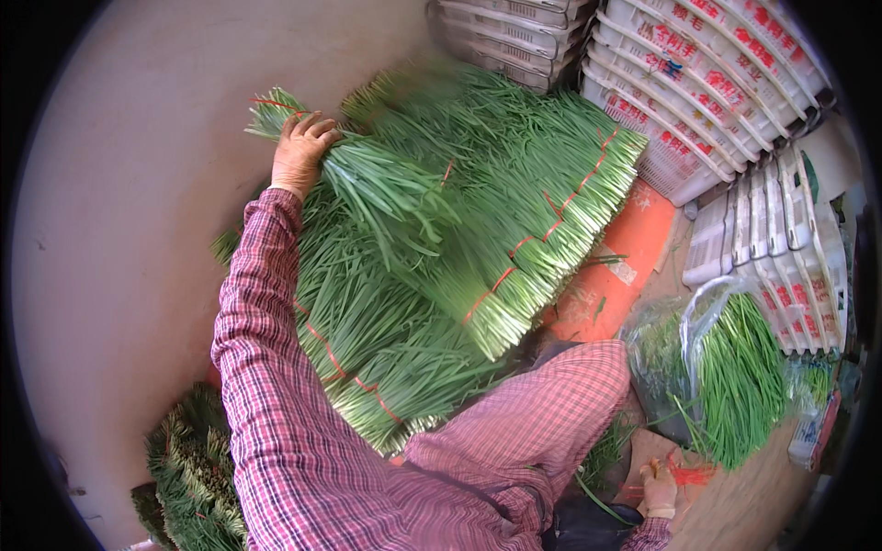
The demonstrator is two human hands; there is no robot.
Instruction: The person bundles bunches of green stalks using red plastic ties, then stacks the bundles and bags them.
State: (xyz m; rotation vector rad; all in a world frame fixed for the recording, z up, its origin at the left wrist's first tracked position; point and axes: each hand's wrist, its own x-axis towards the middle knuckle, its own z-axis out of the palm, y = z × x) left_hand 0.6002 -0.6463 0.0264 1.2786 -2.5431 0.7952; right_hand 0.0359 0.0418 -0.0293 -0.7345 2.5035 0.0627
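Observation:
My left hand grips a bunch of garlic chives near its cut end, just below a red tie. The bunch rests with its leaves spread over a broad pile of tied chive bunches. Red ties cross several bunches, and pale cut stems face outward along the right edge of the pile. Low on the right, my right hand is beside a tangle of red tie strands on a brown surface. Its fingers are small and blurred, so whether they pinch a strand is unclear.
White plastic baskets with red writing stand stacked at upper right, with more baskets below. A clear plastic bag holds loose chives. An orange-red sheet underlies the pile. More bunches lie at lower left, beside a pale wall.

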